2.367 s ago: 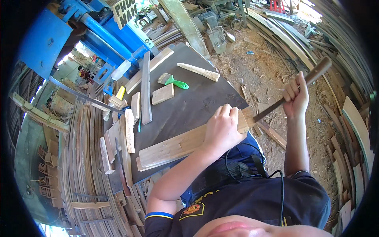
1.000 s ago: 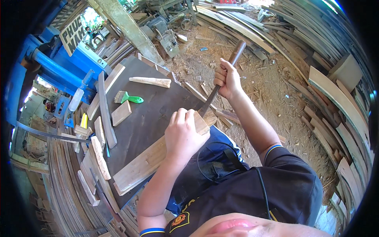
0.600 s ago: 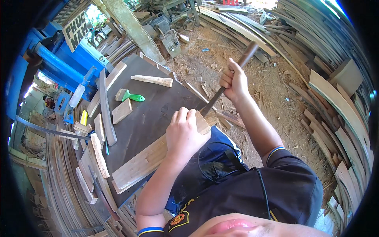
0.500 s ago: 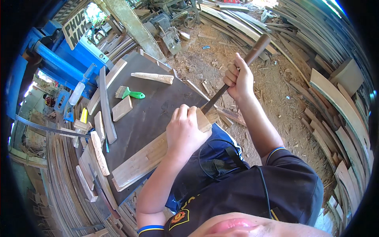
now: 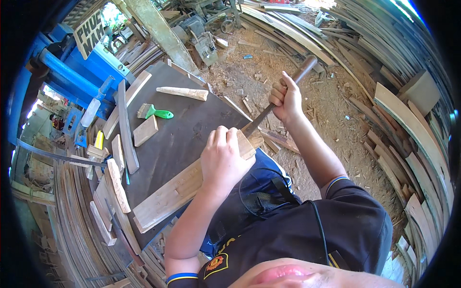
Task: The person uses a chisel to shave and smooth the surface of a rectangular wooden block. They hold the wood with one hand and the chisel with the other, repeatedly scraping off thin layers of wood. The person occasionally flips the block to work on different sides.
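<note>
My left hand point(image 5: 224, 156) presses down on a pale wooden board point(image 5: 168, 193), its fingers curled over the far edge near the right end. The board lies slantwise along the near edge of the dark worktable point(image 5: 185, 129). In my right hand point(image 5: 287, 100), a closed fist grips a long, chisel-like tool point(image 5: 263, 116) with a thick brown round handle and a dark flat blade. Its handle end points up and away to the right. The blade's lower end meets the board's right end beside my left fingers, where its tip is hidden.
On the worktable lie a green-handled brush point(image 5: 161, 114), a small wood block point(image 5: 146, 130), a tapered wood piece point(image 5: 182, 92) and several strips. A handsaw blade point(image 5: 57, 156) juts out at left. Blue machinery point(image 5: 69, 72) stands behind; stacked planks point(image 5: 408, 120) line the right.
My right hand and the tool have moved down and left, toward the board's end. My left hand stays in place on the board.
</note>
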{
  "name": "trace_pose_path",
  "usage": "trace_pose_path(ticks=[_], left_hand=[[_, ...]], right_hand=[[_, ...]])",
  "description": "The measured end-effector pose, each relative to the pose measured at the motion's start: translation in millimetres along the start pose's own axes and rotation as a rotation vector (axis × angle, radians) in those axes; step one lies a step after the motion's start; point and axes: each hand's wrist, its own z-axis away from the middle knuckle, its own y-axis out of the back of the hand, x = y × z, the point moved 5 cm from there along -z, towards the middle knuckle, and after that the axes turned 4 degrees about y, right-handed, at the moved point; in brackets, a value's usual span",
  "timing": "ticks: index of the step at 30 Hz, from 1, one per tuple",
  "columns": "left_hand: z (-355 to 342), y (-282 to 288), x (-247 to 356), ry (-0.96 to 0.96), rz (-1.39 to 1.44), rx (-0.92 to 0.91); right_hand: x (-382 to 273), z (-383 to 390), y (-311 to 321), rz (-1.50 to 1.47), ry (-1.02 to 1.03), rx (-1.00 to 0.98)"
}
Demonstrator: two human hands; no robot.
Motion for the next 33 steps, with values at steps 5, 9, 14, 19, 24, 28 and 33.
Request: trace_pose_path(ticks=[5,9,14,19,24,28,33], left_hand=[[3.3,0.3,-2.2,-0.005,-0.001,-0.003],[1.3,0.9,0.2,0.006,-0.001,-0.008],[2.4,1.4,-1.8,0.012,-0.018,-0.006],[1.0,0.3,0.5,-0.015,-0.017,0.006],[3.8,1.4,-3.3,-0.005,-0.024,-0.004],[1.9,0.7,1.3,-0.019,-0.018,0.009],[2.8,0.1,-4.8,-0.029,-0.015,0.02]], right_hand=[[-8.4,20.0,-15.3,0.027,0.061,0.009],[-5.1,9.5,1.5,0.01,0.017,-0.021],[-6.2,17.1,-5.4,0.034,0.043,0.009],[-12.3,19.0,1.4,0.019,0.079,-0.018],[-15.3,35.7,-28.3,0.084,0.134,-0.032],[-3.9,12.8,-13.3,0.011,0.009,0.004],[-23.8,51.0,-49.3,0.15,0.189,-0.129]])
